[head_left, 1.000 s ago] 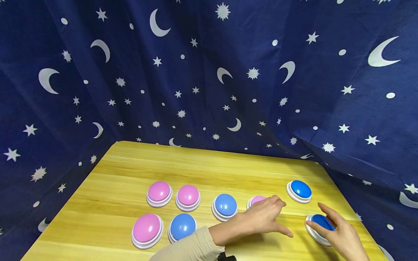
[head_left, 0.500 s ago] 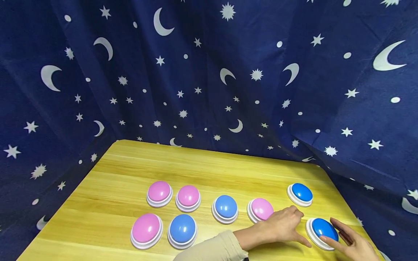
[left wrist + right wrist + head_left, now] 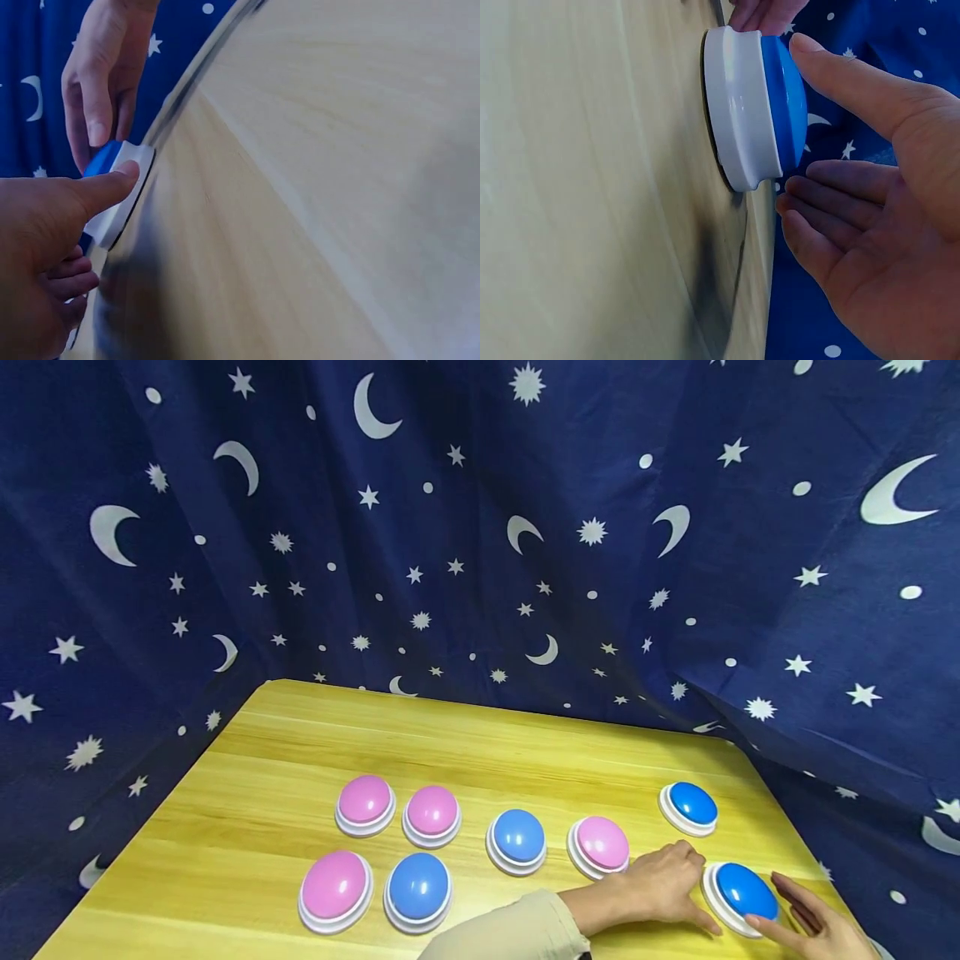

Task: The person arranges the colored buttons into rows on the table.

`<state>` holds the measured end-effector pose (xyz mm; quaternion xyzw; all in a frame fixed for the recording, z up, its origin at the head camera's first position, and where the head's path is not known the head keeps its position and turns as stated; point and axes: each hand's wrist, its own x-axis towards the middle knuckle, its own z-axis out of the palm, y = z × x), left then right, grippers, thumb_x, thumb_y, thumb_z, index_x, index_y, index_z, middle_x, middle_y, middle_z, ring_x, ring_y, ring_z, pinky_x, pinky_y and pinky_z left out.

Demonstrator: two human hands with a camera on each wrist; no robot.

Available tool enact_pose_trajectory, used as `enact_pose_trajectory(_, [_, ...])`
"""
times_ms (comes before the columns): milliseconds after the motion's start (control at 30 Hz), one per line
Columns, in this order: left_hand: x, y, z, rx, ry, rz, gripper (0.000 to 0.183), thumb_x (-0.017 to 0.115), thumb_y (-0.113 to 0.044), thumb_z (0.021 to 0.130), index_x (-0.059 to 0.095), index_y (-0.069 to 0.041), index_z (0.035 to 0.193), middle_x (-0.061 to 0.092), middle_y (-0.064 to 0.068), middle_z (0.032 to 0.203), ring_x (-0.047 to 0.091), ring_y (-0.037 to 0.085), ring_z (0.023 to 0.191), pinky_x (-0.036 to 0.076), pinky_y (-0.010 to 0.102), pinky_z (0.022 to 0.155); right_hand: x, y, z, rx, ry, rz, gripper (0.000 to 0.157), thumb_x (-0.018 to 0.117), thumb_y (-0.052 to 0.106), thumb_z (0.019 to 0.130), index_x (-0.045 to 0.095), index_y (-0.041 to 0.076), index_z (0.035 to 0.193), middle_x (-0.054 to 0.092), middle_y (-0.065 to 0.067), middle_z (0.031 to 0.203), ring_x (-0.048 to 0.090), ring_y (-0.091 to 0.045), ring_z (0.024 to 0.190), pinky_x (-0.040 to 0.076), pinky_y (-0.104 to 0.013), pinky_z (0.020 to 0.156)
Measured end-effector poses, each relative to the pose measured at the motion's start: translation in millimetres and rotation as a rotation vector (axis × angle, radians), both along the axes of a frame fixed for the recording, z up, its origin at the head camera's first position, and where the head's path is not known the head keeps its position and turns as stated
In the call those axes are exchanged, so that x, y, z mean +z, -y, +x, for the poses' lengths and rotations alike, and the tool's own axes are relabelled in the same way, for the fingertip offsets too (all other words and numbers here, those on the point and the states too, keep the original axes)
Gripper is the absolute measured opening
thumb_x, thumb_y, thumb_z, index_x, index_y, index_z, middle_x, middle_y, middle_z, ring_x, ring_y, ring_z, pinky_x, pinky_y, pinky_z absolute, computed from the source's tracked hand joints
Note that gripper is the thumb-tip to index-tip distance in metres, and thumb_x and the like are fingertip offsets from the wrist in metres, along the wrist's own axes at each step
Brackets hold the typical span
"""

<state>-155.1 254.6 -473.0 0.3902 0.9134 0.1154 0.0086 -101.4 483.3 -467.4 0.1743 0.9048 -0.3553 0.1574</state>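
Note:
A round push button point(image 3: 746, 891) with a blue dome and white base sits at the table's right front. Its left side is flanked by my left hand point(image 3: 660, 887), fingers bent down toward the tabletop and thumb stretched toward the base. In the left wrist view that thumb point(image 3: 112, 187) overlaps the white base; whether it touches is unclear. On the other side is my right hand point(image 3: 821, 927), its thumb beside the blue dome point(image 3: 789, 105) and its fingers loosely spread. Neither hand visibly grips the button. Just left of my left hand lies a pink button point(image 3: 602, 842).
Another blue button point(image 3: 692, 804) lies farther back on the right. Leftward on the wooden table point(image 3: 247, 827) are a lighter blue button point(image 3: 518, 837), another front blue one point(image 3: 418, 887) and several pink buttons point(image 3: 335, 885). A dark blue moon-and-star curtain point(image 3: 465, 527) surrounds the table.
My left hand has moved right, uncovering the pink button and nearing the blue one. My right hand has drawn back to the right, off the blue dome. The view has shifted slightly.

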Motion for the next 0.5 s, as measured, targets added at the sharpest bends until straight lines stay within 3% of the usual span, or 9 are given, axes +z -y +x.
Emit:
enact_pose_trajectory(100, [-3.1, -6, -1.6, -0.011, -0.009, 0.003, 0.07, 0.072, -0.072, 0.072, 0.059, -0.027, 0.123, 0.049, -0.017, 0.11, 0.043, -0.005, 0.088, 0.041, 0.01, 0.069, -1.0, 0, 1.5, 0.001, 0.003, 0.009, 0.113, 0.075, 0.051, 0.084, 0.011, -0.017, 0.149, 0.013, -0.041, 0.15, 0.021, -0.055, 0.137, 0.036, -0.048, 0.101])
enact_pose_trajectory(300, [-8.3, -18, -3.7, -0.027, -0.046, 0.04, 0.068, 0.076, -0.07, 0.071, 0.059, -0.027, 0.121, 0.05, -0.017, 0.111, 0.044, -0.006, 0.092, 0.04, 0.008, 0.072, -4.2, 0, 4.6, -0.051, 0.058, -0.089, 0.119, 0.076, 0.049, 0.084, 0.0, -0.016, 0.149, 0.008, -0.042, 0.15, 0.015, -0.057, 0.137, 0.025, -0.054, 0.106])
enact_pose_trajectory(500, [-10.6, -25, -6.4, -0.03, -0.035, 0.057, 0.07, 0.076, -0.068, 0.072, 0.057, -0.028, 0.126, 0.049, -0.018, 0.116, 0.043, -0.008, 0.096, 0.039, 0.007, 0.077, -8.9, -3, 5.8, -0.074, 0.093, -0.094, 0.121, 0.076, 0.051, 0.083, -0.001, -0.015, 0.149, 0.005, -0.041, 0.15, 0.013, -0.057, 0.136, 0.024, -0.056, 0.108])
